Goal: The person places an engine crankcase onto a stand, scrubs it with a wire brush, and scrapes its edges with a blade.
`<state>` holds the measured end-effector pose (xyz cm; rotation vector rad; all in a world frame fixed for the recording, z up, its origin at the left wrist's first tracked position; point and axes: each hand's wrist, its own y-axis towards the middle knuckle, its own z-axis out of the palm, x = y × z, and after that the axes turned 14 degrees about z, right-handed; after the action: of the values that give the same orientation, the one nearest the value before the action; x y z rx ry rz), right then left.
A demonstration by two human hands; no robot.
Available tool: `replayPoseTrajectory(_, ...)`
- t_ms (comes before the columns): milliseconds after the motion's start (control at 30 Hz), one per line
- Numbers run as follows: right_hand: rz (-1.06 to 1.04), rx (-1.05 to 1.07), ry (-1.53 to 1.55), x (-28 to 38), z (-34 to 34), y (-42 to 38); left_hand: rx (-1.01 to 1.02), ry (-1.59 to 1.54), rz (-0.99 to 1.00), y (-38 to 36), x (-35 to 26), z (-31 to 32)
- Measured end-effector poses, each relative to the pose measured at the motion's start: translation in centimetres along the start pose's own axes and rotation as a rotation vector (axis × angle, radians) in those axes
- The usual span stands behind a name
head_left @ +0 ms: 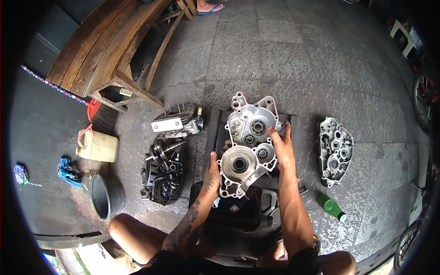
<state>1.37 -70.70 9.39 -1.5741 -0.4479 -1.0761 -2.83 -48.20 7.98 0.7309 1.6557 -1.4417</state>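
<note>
A silver engine crankcase half with round bearings in it is held up in front of me, its inner side facing the camera. My left hand is closed against its lower left edge. Along the right edge, my right hand grips the casing, with the thumb on its face and the other fingers partly hidden behind. Under the casing is a dark low stand. To the left lies an engine part with a crankshaft and gears, beside a finned cylinder. A second casing rests on the floor at right.
A green bottle lies at lower right. On the left are a dark bucket, a yellowish jerrycan, a blue cloth and a broom. A wooden bench stands at upper left, near another person's sandalled foot.
</note>
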Motion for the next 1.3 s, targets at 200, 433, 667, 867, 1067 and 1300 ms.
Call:
replayPoseTrajectory(200,0.022,-0.023,-0.005,-0.6,-0.2,1.1,0.116,0.466,0.222,-0.6,-1.0,0.0)
replayPoseTrajectory(433,-0.107,-0.134,-0.114,-0.7,-1.3,0.7,0.184,0.689,0.562,-2.5,-5.1,-0.6)
replayPoseTrajectory(667,-0.632,-0.313,-0.629,0.3,-1.2,-6.5,0.138,0.766,0.828,-3.4,-3.3,1.4)
replayPoseTrajectory(867,-0.646,-0.434,-0.803,-2.7,-0.1,-7.5,0.085,0.655,0.958,-4.0,-4.2,1.2)
replayPoseTrajectory(1067,-0.523,-0.426,-0.551,-3.5,0.4,-6.4,0.069,0.636,1.058,-3.4,-6.8,1.5)
replayPoseTrajectory(1300,-0.327,-0.230,-0.355,-1.7,-1.3,-5.3,0.387,1.005,1.471,1.3,-10.3,3.4)
